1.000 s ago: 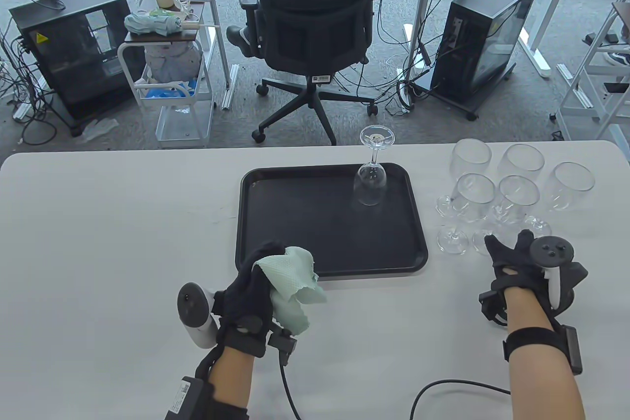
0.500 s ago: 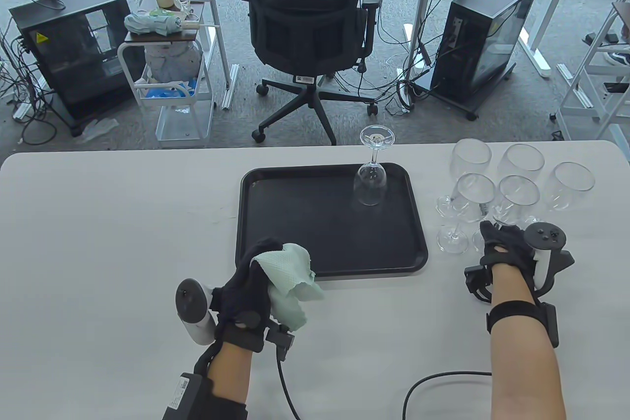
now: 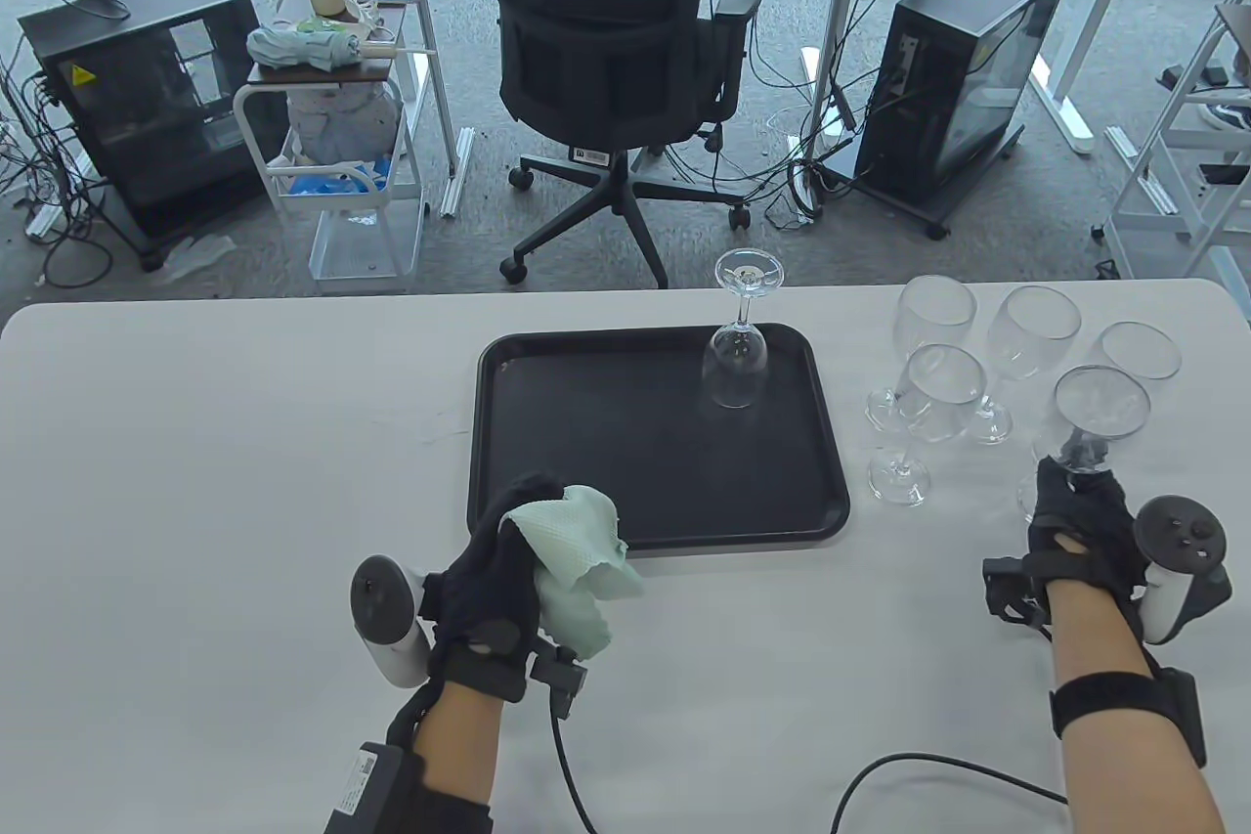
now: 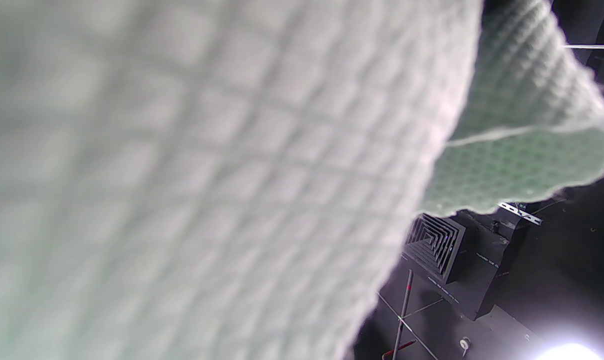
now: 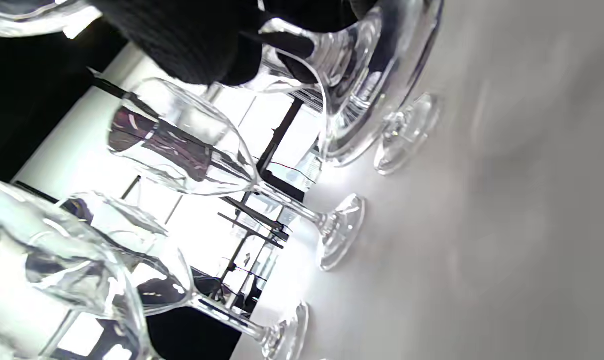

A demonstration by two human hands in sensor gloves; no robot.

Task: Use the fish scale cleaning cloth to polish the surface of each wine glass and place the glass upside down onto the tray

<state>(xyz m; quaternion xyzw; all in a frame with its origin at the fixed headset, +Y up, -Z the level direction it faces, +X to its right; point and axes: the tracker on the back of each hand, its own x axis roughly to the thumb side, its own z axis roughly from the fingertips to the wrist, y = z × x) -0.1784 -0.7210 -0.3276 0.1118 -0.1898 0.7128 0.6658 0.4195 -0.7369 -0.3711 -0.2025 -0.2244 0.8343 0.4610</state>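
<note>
Since earlier frame: right hand [image 3: 1080, 526] lifted one wine glass [image 3: 1100, 409] right of tray [image 3: 547, 443], fingers curled round its stem. Left hand [image 3: 489, 580] near tray's front edge, clutching cloth [image 3: 577, 570].

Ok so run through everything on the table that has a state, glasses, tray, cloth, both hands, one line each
Glass on tray: upside down, far right corner.
Tray: holds that one glass.
Held glass: upright, lifted, gripped by its stem.
Four glasses: upright on the table, right of the tray.
Cloth: bunched in the left hand.
Left hand: holds the cloth.
Right hand: grips the held glass.
</note>
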